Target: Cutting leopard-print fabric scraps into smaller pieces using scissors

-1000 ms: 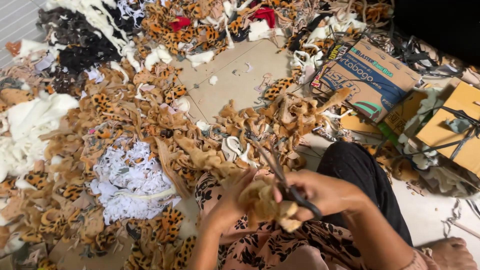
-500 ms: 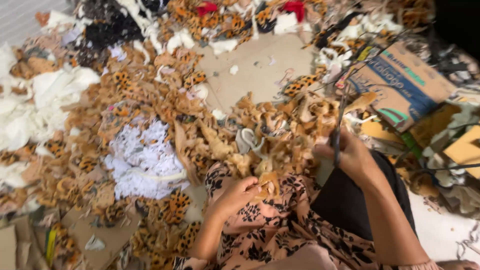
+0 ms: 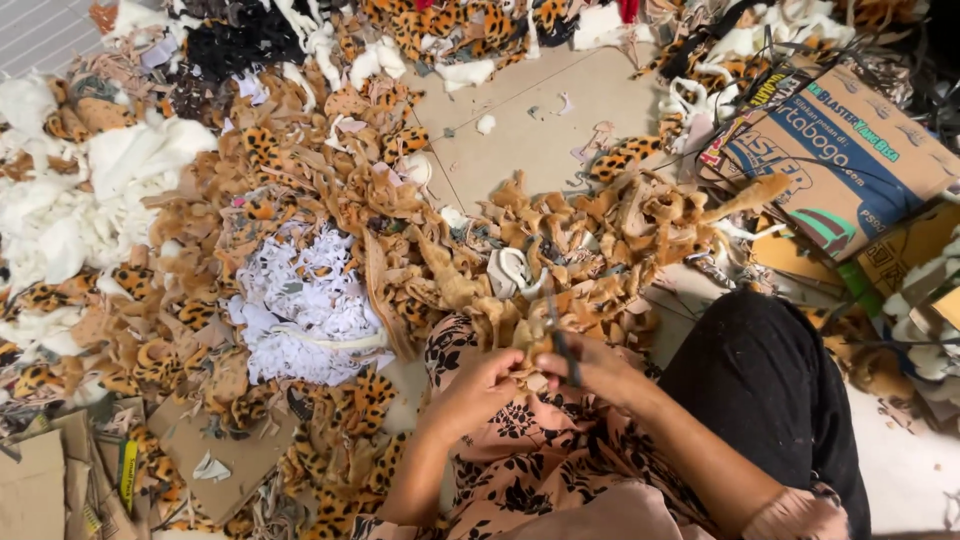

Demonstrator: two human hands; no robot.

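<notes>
Right hand (image 3: 598, 368) grips scissors (image 3: 556, 335) — left hand (image 3: 478, 385); scrap (image 3: 528, 372)

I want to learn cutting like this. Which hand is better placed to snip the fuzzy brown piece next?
Probably the right hand: it holds the dark scissors, blades over the fuzzy brown piece. The left hand grips that piece, steadying it.

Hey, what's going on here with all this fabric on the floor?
A person sitting on the floor is working on a small tan fabric piece in their lap. The left hand pinches it while the right hand holds dark-handled scissors to it. Around them lie heaps of tan and leopard-print scraps, a white shredded pile and a flattened cardboard box.
</notes>
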